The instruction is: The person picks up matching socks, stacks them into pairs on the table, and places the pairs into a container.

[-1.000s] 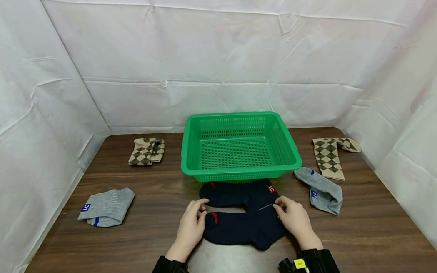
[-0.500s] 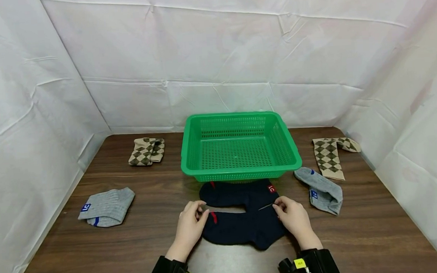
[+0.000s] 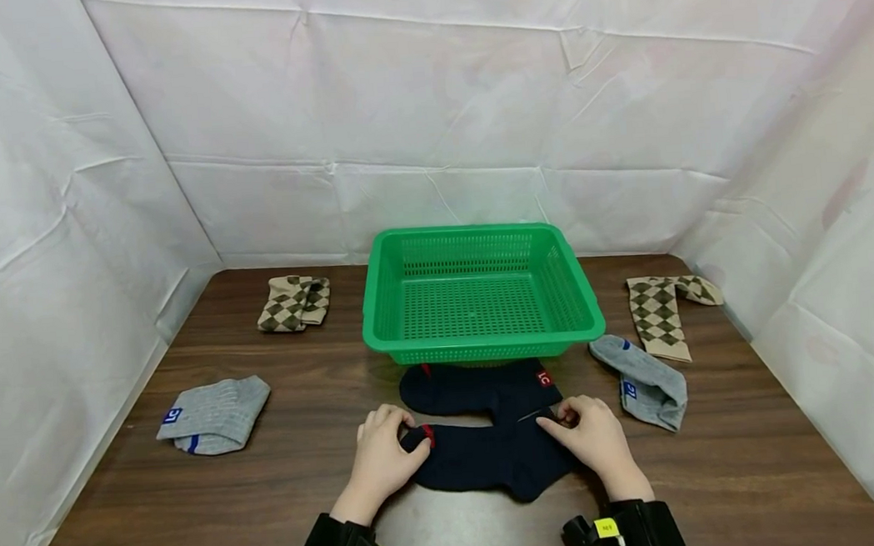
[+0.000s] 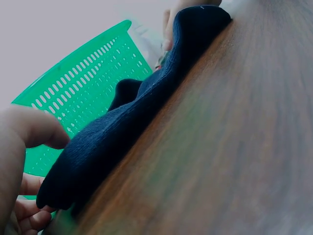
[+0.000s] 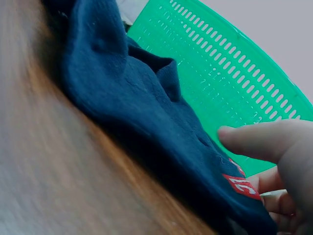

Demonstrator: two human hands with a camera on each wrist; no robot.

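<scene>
Two navy socks lie side by side with toes left: the far navy sock (image 3: 452, 389) and the near navy sock (image 3: 463, 459), which has a red toe mark. My left hand (image 3: 382, 453) pinches the near sock's toe, thumb on top and fingers beneath in the left wrist view. My right hand (image 3: 591, 435) is at the cuff end. In the right wrist view its thumb (image 5: 259, 139) is held just above the navy cloth (image 5: 142, 112), with fingers behind the cuff beside a red label (image 5: 242, 187).
A green basket (image 3: 479, 352) stands directly behind the socks. Grey socks lie to the left (image 3: 216, 416) and right (image 3: 650, 385). Argyle socks lie at the back left (image 3: 289, 305) and back right (image 3: 658, 318). White sheeting (image 3: 426, 98) encloses the brown table (image 3: 151, 508).
My left hand has moved from beside the near sock onto its toe, thumb now over it. My right thumb has shifted left over the cuff, spreading from the fingers.
</scene>
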